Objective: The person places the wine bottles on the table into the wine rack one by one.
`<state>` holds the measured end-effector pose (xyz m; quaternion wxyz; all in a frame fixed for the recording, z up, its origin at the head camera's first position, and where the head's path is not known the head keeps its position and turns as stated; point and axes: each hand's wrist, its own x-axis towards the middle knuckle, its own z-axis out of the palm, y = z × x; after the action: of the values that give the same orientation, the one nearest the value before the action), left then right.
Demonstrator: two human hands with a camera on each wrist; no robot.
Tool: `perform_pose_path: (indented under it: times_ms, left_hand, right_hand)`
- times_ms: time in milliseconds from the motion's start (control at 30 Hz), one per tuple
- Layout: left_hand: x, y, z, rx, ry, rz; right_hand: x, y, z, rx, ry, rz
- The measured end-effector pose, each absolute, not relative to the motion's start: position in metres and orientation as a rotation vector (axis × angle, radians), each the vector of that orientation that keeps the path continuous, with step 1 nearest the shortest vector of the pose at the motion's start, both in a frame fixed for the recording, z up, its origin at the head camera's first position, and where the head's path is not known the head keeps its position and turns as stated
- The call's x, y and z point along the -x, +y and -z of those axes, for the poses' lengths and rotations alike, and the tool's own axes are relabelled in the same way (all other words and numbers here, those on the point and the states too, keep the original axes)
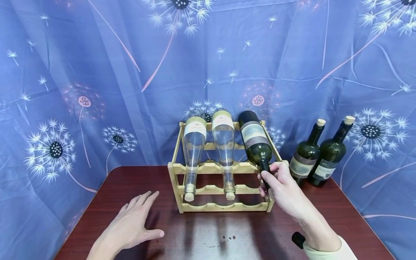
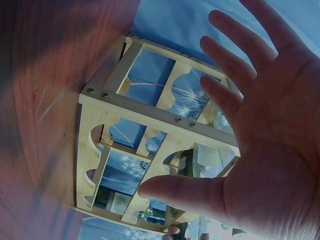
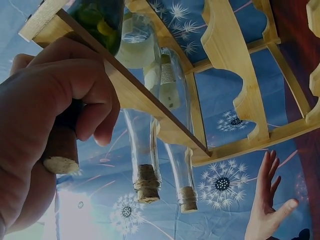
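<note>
A dark green wine bottle (image 1: 255, 139) lies neck-down across the top right of a light wooden wine rack (image 1: 214, 207). My right hand (image 1: 282, 186) grips it by the neck, and its cork (image 3: 61, 166) pokes out below the fist in the right wrist view. Two clear glass bottles with corks, the left bottle (image 1: 195, 144) and the middle bottle (image 1: 224, 141), rest on the same top tier, corks toward me. My left hand (image 1: 131, 220) hovers over the table left of the rack, fingers spread and holding nothing.
Two more corked dark bottles, a nearer one (image 1: 303, 159) and a farther one (image 1: 331, 157), stand upright right of the rack. A small black object (image 1: 298, 239) lies by my right forearm. The reddish-brown table (image 1: 136, 180) meets a blue dandelion-print cloth (image 1: 113, 72) behind.
</note>
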<state>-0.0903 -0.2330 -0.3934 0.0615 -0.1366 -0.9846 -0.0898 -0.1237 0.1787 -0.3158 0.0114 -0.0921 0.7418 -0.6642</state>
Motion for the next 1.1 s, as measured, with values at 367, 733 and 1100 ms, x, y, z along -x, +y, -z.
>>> perform_pose_path:
  times_ms: [367,733,1100]
  left_hand:
    - [0.090,-0.232,0.394,0.416,-2.976,0.273]
    - [0.090,-0.232,0.392,0.422,-2.992,0.274]
    - [0.089,-0.231,0.392,0.429,-2.989,0.273]
  right_hand:
    - [0.121,0.182,0.318,0.326,2.507,1.895]
    - [0.114,0.185,0.318,0.324,2.619,1.788]
    - [0.106,0.197,0.315,0.342,2.899,1.510]
